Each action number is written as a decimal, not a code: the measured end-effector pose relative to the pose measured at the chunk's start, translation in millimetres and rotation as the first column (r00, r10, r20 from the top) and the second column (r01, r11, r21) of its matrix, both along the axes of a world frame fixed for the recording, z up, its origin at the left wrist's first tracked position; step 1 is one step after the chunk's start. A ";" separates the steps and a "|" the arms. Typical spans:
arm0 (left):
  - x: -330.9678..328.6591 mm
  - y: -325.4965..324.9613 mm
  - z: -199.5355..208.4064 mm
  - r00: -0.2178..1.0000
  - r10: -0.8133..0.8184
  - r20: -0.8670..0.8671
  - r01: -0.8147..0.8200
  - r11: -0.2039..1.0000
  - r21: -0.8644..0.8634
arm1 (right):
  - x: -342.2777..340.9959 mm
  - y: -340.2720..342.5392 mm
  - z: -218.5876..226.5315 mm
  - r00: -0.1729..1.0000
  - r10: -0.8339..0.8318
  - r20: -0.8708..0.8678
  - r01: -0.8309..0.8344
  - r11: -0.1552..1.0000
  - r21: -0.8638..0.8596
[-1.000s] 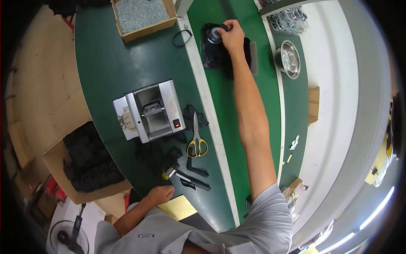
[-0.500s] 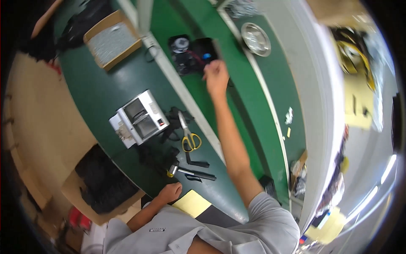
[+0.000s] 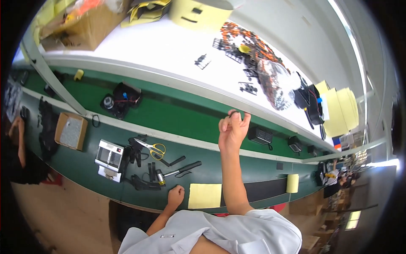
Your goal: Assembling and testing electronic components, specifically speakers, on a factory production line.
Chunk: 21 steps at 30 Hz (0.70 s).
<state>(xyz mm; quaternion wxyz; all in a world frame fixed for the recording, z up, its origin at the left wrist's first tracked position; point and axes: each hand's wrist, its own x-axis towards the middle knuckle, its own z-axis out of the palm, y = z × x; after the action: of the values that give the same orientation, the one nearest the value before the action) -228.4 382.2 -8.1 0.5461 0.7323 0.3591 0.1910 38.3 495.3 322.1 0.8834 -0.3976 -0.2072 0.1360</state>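
My right hand [image 3: 231, 131] is raised, arm stretched forward, in front of the edge of the white upper shelf [image 3: 169, 88]. Its fingers are bent together around a small dark thing, too little of which shows to name. My left hand [image 3: 176, 195] rests as a loose fist at the bench's near edge, beside a yellow sheet [image 3: 204, 196]; nothing shows in it. Left of that fist lie a hammer [image 3: 182, 168] with a black handle and yellow-tipped head, yellow-handled scissors [image 3: 153, 148], black strap pieces [image 3: 141, 183] and a white box-shaped machine [image 3: 111, 155].
A box of grey pieces [image 3: 71, 132] stands farther left, near another person's arm [image 3: 17, 135]. Black devices [image 3: 260, 135] and dark parts [image 3: 127, 95] sit on the green lower shelf. Above are orange-black parts [image 3: 253, 38] and a clear bag [image 3: 272, 82]. A yellow roll [image 3: 292, 183] lies right.
The view has swung to the right. My right hand has left the dark parts on the green shelf and is now well to their right. My left fist stays at the bench edge.
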 end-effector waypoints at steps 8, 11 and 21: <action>4.0 17.9 19.5 0.996 -0.075 -0.052 0.031 0.814 -0.580 | -11.3 21.3 3.1 0.992 -0.046 -0.120 -0.012 0.895 -0.446; 10.8 38.3 7.1 0.978 -0.178 -0.112 0.050 0.715 -0.697 | -18.8 14.7 -72.1 0.951 0.304 -0.059 -0.266 0.703 -0.660; 70.9 307.1 116.8 0.954 0.096 -0.284 0.003 0.944 0.329 | -101.1 -196.6 -320.1 0.618 0.567 -0.545 -0.572 -0.151 -0.806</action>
<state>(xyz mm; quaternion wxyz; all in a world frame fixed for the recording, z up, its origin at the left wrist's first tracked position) -157.5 689.3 108.6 0.3530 0.8240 0.4176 0.1487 -62.8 298.7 2.0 0.2698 -0.7160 -0.2228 0.6040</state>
